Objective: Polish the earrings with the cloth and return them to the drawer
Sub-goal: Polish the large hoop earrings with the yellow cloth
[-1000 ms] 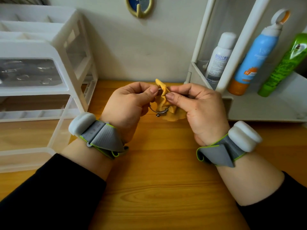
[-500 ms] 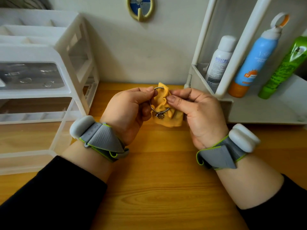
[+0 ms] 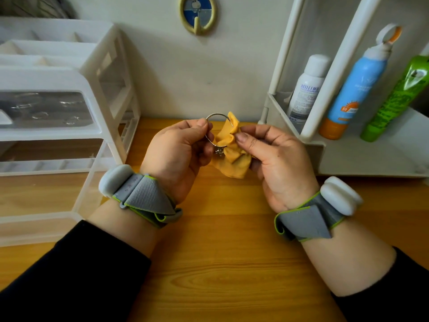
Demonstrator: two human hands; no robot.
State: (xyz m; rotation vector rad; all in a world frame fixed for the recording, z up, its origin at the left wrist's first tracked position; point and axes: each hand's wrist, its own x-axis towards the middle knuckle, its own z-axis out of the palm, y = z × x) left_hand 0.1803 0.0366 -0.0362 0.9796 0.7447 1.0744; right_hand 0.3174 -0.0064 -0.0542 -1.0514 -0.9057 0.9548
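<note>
**Fig.** A silver hoop earring (image 3: 219, 150) with a small charm was held above the far middle of the wooden desktop (image 3: 220, 263), its wire pinched between thumb and forefinger of the left hand (image 3: 178, 154). A bunched yellow cloth (image 3: 232, 156) was clamped by the thumb and fingers of the right hand (image 3: 276, 163) and was folded round the hoop's right side. The desktop was backed by a pale wall (image 3: 162, 73), on which an oval hook (image 3: 198, 15) was fixed. At left, a white drawer unit (image 3: 46, 80) was placed: small rings were carried on its grey-lined tray (image 3: 46, 108), and a clear drawer (image 3: 34, 228) was left pulled out below. At right, a white bottle (image 3: 306, 89), a blue spray can (image 3: 355, 89) and a green tube (image 3: 394, 98) were kept in a white rack (image 3: 325, 159).
</note>
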